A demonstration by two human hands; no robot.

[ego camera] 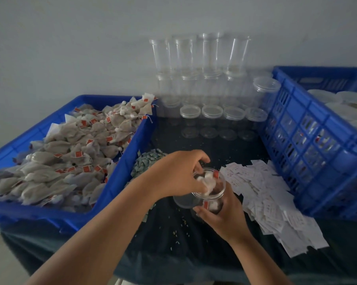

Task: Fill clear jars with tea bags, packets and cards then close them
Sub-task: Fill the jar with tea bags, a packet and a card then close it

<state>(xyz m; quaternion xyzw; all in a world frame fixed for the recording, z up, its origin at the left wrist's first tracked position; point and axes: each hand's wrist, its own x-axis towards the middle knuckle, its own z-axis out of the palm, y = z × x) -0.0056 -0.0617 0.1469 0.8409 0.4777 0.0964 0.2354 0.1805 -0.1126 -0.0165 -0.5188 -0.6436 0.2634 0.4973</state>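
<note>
At the near middle of the dark cloth-covered surface (pixel 173 239), a clear round plastic jar (pixel 213 195) is held tilted, just above the cloth, by the right hand (pixel 223 214). That hand's fingers are curled round the jar's lower wall. The left hand (pixel 177 175) is set over the open mouth, and its fingers are bent down onto a bunch of white tea bags with orange tags (pixel 209 181), which is pressed in through the rim. More bags are seen through the wall lower down, so the tea-bag filling is judged to be the step in hand and close to done.

For the next move, one piece must be picked from the spread of white paper packets (pixel 276 202) just right of the jar. Another must be taken from the pile of small grey-green cards (pixel 146 161) behind the left wrist. A lid is then needed. Whether the clear round shape under the left hand is one cannot be told.

Farther left, a heap of loose tea bags (pixel 66 153) is carried in a blue plastic crate (pixel 130 153). A blue latticed crate (pixel 294 112) is set at the right. Empty clear jars (pixel 202 64) are stacked against the far wall.
</note>
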